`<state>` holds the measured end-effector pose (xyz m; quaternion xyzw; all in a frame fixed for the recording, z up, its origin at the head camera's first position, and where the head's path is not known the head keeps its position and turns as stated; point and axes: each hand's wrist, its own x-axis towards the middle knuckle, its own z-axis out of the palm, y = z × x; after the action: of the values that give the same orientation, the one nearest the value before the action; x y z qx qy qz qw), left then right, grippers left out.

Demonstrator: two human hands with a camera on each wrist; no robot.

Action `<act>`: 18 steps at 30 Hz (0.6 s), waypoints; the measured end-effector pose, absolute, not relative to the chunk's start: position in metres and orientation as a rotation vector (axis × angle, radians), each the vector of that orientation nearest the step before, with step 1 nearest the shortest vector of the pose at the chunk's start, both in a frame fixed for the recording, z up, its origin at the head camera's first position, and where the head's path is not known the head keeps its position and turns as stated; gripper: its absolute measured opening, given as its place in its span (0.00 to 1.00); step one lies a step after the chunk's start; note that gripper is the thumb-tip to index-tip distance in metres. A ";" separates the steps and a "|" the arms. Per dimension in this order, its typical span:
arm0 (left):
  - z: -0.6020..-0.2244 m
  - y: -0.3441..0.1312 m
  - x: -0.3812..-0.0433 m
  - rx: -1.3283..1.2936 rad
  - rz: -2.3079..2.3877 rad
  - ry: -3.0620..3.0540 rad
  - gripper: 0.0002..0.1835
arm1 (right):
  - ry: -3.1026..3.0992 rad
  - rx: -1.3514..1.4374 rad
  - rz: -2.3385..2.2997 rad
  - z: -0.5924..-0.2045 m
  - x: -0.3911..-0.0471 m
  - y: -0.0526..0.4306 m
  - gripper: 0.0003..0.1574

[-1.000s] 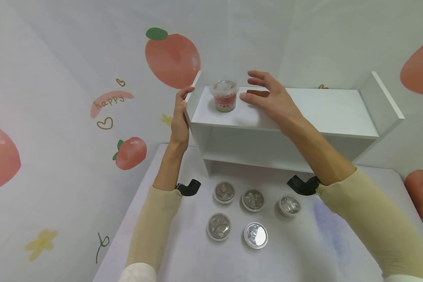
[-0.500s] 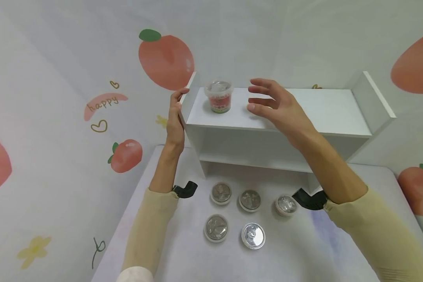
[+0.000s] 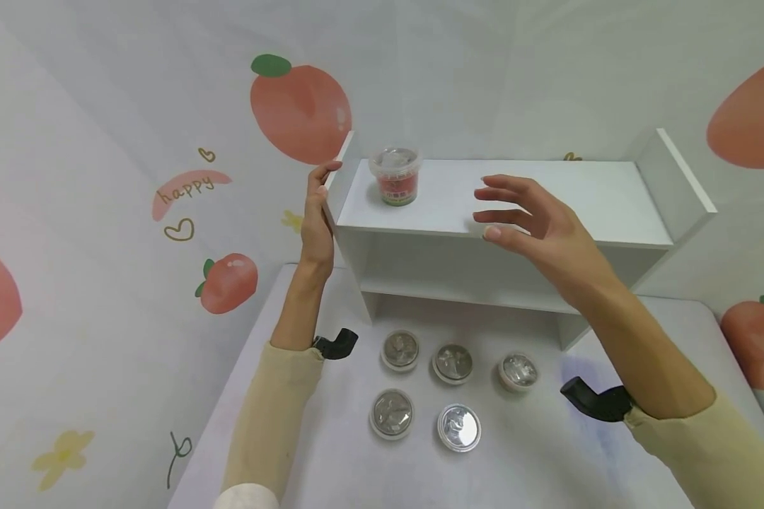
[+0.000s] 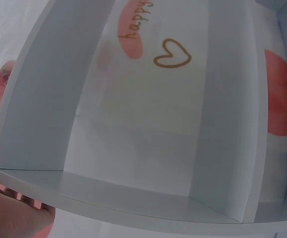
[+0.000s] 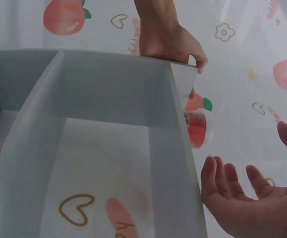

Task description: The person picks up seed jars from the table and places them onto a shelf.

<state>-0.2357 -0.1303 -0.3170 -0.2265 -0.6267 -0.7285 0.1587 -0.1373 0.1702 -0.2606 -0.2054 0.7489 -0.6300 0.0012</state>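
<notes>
A white two-tier shelf [image 3: 586, 198] stands against the patterned wall. On its top board, at the left end, a clear-lidded plastic tub [image 3: 397, 180] with a red label stands upright. My left hand [image 3: 318, 219] grips the shelf's left side panel, fingers over its edge; the left wrist view shows that hand [image 4: 14, 215] at the lower left corner. To the right of the tub, apart from it, my right hand [image 3: 541, 230] hovers over the front of the top board, fingers loosely bent and holding nothing. The right wrist view shows the tub [image 5: 196, 130] partly behind the side panel.
Several similar lidded tubs stand on the table in front of the shelf, among them one at the back left [image 3: 400, 350], one at the right [image 3: 518, 371] and a shiny one [image 3: 459, 428] at the front. A raised right end panel [image 3: 671, 184] bounds the top board.
My right hand has drawn away from the tub, toward the right and nearer to me. The tub stays on the top board, and my left hand keeps its grip on the panel.
</notes>
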 end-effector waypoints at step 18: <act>-0.316 -0.129 -0.235 -0.630 -2.062 -1.805 0.26 | 2.096 -0.832 -2.131 -0.309 -0.117 0.216 0.30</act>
<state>-0.2354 -0.1294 -0.3158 -0.2211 -0.6332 -0.7233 0.1643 -0.1168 0.2158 -0.3093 -0.2681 0.6755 -0.6866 0.0195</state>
